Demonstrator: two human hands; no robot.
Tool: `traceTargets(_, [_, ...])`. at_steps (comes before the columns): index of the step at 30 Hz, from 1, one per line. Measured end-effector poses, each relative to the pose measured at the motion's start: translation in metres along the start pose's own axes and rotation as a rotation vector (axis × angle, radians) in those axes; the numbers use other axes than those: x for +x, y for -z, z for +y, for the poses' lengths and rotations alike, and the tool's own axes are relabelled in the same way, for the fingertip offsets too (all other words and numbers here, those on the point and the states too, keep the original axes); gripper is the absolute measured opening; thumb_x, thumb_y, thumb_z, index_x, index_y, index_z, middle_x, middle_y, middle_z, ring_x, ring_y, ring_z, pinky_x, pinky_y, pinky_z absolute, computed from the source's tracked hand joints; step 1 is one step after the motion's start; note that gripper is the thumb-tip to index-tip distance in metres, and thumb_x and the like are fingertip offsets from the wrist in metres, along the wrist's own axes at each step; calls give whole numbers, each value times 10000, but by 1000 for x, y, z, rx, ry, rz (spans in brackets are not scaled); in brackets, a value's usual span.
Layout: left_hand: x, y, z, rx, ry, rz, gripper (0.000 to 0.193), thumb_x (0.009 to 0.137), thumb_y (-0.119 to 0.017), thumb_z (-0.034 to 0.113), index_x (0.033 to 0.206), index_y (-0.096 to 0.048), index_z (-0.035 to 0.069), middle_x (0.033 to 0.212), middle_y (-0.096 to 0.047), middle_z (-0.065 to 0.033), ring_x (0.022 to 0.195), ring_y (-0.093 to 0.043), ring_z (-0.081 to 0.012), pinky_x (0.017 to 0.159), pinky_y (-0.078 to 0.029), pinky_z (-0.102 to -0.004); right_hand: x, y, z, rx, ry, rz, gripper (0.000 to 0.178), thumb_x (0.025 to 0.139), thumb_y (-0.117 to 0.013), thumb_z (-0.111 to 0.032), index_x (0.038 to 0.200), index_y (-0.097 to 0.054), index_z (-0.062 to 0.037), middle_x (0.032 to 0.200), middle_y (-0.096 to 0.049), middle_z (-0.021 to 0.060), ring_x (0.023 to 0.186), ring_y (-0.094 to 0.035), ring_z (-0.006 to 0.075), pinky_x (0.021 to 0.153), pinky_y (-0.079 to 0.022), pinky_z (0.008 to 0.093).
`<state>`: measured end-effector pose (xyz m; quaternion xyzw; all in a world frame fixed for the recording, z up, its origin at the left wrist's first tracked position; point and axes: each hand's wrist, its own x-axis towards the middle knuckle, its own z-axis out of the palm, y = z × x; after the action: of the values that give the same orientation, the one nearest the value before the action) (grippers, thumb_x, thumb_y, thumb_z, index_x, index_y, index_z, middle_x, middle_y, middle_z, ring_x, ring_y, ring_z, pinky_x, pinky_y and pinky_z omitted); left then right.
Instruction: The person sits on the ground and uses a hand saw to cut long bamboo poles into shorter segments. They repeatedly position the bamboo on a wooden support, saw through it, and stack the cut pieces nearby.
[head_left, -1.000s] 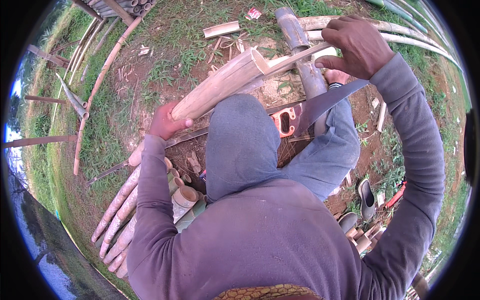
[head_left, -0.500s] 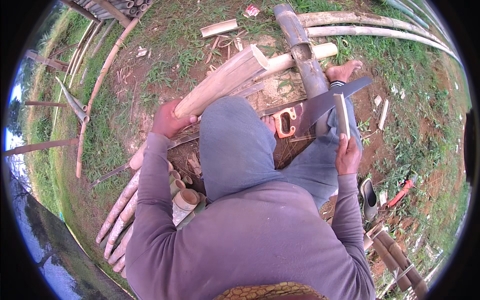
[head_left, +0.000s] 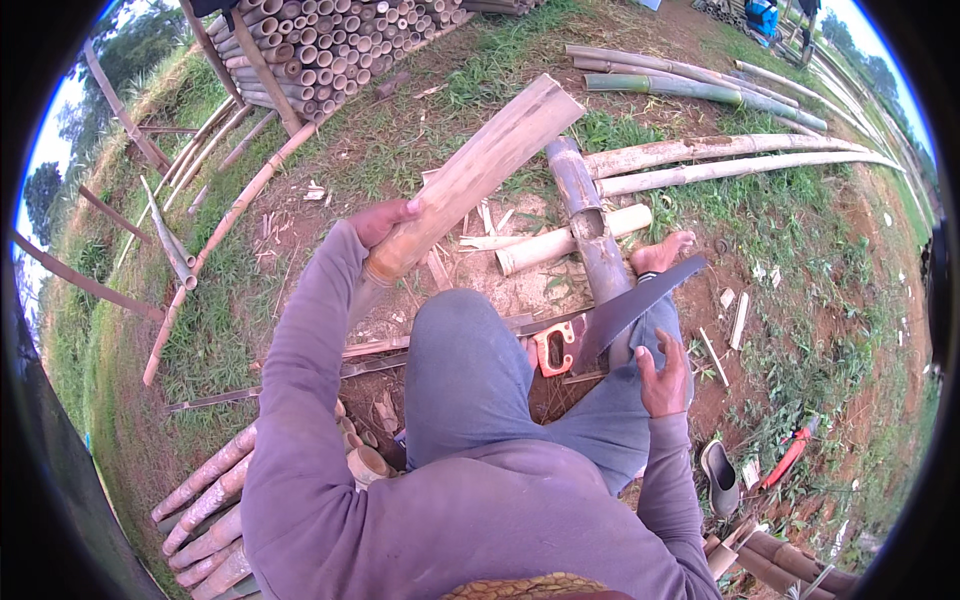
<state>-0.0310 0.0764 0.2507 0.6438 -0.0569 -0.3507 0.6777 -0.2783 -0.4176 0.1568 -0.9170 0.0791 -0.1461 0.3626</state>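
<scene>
My left hand grips a thick, pale bamboo piece near its lower end, raised and slanting up to the right. My right hand is empty over my right leg, its fingers apart. A handsaw with an orange handle lies between my knees, its dark blade against my right lower leg. Beyond it, a grey bamboo pole with a notch cut in its top carries a cut bamboo length that passes through it crosswise. To the right of my right hand a thin bamboo strip lies on the ground.
Bamboo poles are piled at my left side. Long poles stretch away at the right, and a big bamboo stack stands far left. A shoe and a red-orange tool lie at the lower right. Shavings cover the soil ahead.
My right hand has let go of the thin bamboo strip, which now lies on the ground. My left hand has lifted the bamboo piece up and forward. The view has tilted farther ahead.
</scene>
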Motion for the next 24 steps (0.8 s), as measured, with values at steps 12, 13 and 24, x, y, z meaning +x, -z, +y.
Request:
traceTargets(12, [17,-178,67,1450,-415,282,929,720,-851,760,1261,-745,12,926,-789,-187,918,-782,-286,831,-599,-454,30,6,-132,332,413,509,712,868,-836,-199,1474,-518,-6,1428,-582,226,1329,-567,441,1146,-446,514])
traceTargets(13, [18,-188,77,1431,-589,336,869,747,-864,725,1222,-743,8,869,-780,-187,865,-784,-288,783,-597,-440,23,-7,-124,455,304,505,708,874,-832,-207,1475,-514,-7,1420,-584,226,1330,-565,443,1149,-446,516])
traceTargets(24, [25,-242,213,-83,-1186,-322,1335,704,-589,1025,1375,-548,-128,1255,-646,-319,1165,-670,-443,1077,-545,-586,-41,74,-177,-34,496,827,968,657,-933,-359,1503,-537,-102,1415,-588,193,1349,-552,415,1172,-390,586])
